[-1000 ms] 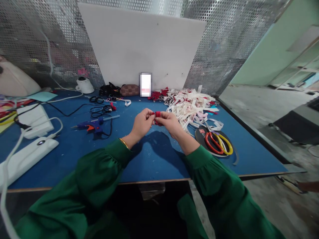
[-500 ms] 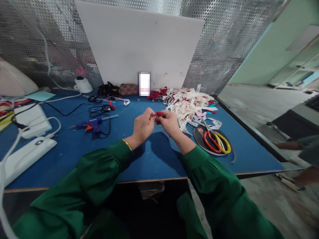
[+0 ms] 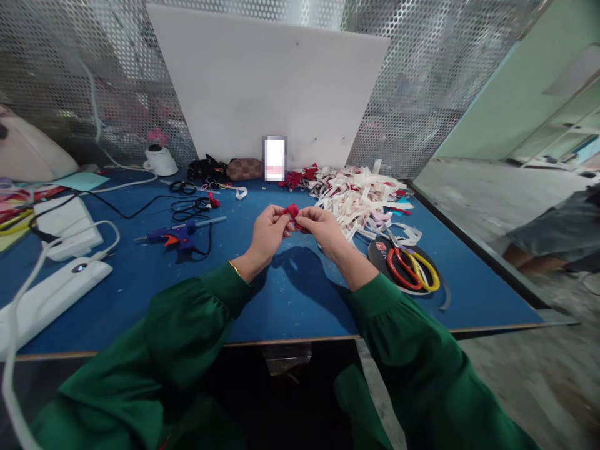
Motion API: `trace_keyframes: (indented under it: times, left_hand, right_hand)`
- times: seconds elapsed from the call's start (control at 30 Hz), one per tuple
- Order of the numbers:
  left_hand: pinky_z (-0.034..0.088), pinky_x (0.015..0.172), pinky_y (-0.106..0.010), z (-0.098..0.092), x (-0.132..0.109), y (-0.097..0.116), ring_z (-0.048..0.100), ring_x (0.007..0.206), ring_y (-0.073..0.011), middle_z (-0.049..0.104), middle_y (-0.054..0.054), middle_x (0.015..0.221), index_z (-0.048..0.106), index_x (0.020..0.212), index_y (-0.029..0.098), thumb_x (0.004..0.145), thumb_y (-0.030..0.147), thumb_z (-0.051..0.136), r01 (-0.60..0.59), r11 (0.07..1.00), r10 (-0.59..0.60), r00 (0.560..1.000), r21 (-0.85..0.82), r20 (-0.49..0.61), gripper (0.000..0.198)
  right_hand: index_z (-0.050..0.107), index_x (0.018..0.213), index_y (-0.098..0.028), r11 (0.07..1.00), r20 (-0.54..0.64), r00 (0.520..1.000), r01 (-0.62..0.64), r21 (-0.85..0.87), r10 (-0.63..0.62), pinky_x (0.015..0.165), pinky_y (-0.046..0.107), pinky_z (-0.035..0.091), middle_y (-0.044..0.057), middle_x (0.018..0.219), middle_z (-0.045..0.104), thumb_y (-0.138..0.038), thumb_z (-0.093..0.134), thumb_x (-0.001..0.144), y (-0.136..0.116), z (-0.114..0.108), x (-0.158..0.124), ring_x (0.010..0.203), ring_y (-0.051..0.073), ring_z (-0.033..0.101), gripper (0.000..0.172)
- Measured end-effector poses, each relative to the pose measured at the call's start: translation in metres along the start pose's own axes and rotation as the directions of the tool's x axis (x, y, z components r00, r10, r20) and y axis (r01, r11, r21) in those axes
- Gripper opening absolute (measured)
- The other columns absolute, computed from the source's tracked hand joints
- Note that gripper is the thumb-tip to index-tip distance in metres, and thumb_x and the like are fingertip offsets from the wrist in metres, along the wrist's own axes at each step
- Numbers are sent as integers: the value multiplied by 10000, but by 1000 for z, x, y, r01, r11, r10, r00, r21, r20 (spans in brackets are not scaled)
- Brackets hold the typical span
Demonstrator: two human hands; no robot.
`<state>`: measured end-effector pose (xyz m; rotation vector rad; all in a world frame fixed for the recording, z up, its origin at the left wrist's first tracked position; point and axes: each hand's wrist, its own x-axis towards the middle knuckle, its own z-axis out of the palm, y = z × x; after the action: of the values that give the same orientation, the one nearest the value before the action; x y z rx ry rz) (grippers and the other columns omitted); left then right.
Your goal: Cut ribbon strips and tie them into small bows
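Observation:
A small piece of red fabric, bunched like a bow, is pinched between both hands above the blue table. My left hand is closed on its left side, thumb and fingertips together. From the right, my right hand grips it the same way. Fingers cover part of the red piece, so its full shape is hidden. Just beyond my right hand lies a heap of white and red fabric strips. A blue glue gun rests on the table left of my left hand.
Red-handled scissors and yellow-handled scissors lie on a round black disc at right. A white power strip, cables and a white cup occupy the left. A lit phone leans on a white board.
My hands have turned the red fabric, and more of it shows above the fingertips, spread wider. The left fingers have shifted from a tight fist to a pinch. A passer-by at right has moved.

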<state>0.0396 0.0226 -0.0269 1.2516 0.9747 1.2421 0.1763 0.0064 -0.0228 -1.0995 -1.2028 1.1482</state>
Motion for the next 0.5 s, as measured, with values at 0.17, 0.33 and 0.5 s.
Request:
trace_keyframes:
  times: [0.17,0.33,0.5]
  left_hand:
    - [403,516,-218,-1,0,-2,521,463,-80,633,21,592,549,804,179,852,189,622,-16,999,16,1000,35,1,88]
    - [381,529,-213,3,-7,-1,505,495,-78,588,36,560,537,769,185,851,158,606,-86,995,83,995,49,56,111]
    - [366,520,-217,8,-10,0,464,478,-73,547,46,539,504,723,188,825,149,616,-15,998,19,998,-55,61,157]
  right_hand:
    - [634,744,-195,999,-3,999,43,-9,-43,638,282,410,-16,654,621,-379,706,683,4,0,3,619,118,522,206]
    - [603,721,-213,958,-120,972,171,-231,-202,627,304,380,-18,621,561,-321,608,765,10,2,3,602,142,485,117]
    - [551,704,-225,782,-129,896,292,-550,-426,713,326,379,10,717,582,-215,551,806,10,7,-2,717,175,511,102]
